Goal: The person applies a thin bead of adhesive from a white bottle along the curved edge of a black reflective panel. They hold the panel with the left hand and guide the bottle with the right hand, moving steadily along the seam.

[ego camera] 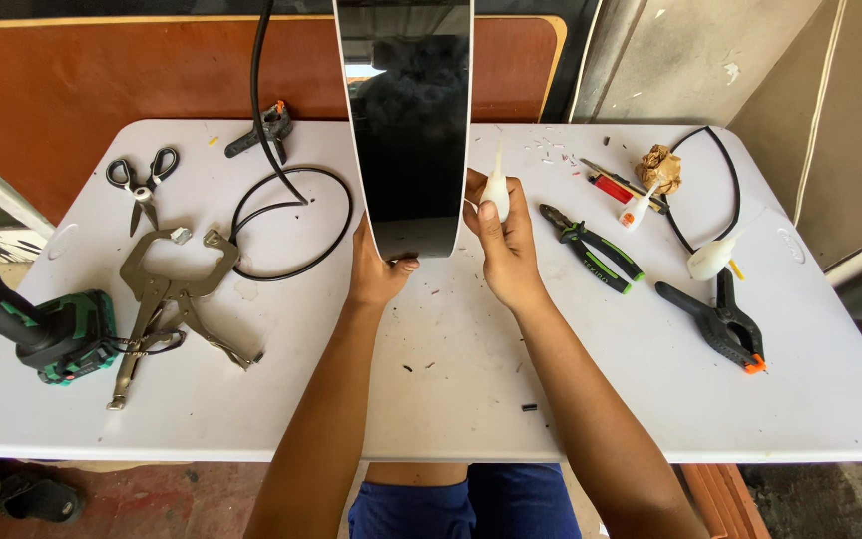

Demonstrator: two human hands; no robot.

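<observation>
— How many glue bottles around the glossy black panel (408, 120)?
— Three small white glue bottles: one (496, 190) just right of it in a hand, two (638, 210) (712, 258) farther right.
— Clamps?
— Two black spring clamps, one (722, 321) far right, one (263, 128) left; one metal locking clamp (174, 289) left.
— Cutting tools?
— One pair of scissors (142, 182) left, one pair of green-handled pliers (593, 248) right.
— Drills?
— One green drill (57, 334), far left.

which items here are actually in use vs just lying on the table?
In use:
left hand gripping the black panel at its lower edge
right hand holding a small white glue bottle by the panel's edge

Lying about:
scissors
locking clamps
drill
cable loop
pliers
spring clamp
crumpled paper
</observation>
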